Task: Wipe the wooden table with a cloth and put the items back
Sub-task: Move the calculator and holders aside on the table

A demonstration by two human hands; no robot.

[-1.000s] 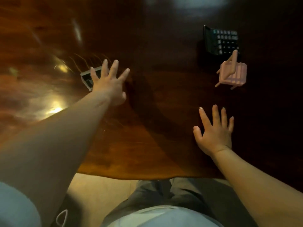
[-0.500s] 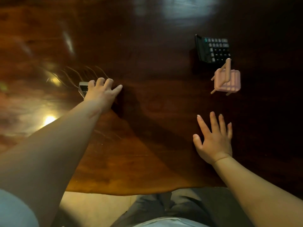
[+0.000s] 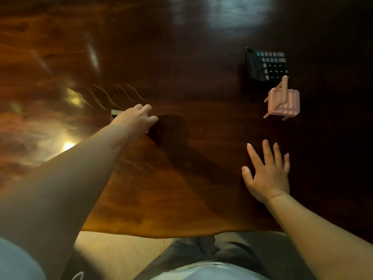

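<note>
1. Fingers of my left hand (image 3: 134, 120) curl down over a small flat gadget (image 3: 115, 113), covering most of it; only a grey corner shows past my wrist. Whether they grip it or just rest on it, I cannot tell.
2. Right hand (image 3: 267, 174) lies flat on the wooden table (image 3: 191, 128), fingers spread, holding nothing.
3. Ahead of my right hand sit a pink toy chair (image 3: 283, 102) and, just beyond it, a black calculator (image 3: 266, 64).
4. No cloth is in view.
5. To do this well, I judge I should pinch the gadget by its edges, lift it rather than drag it across the polish, and set it near the other items.
</note>
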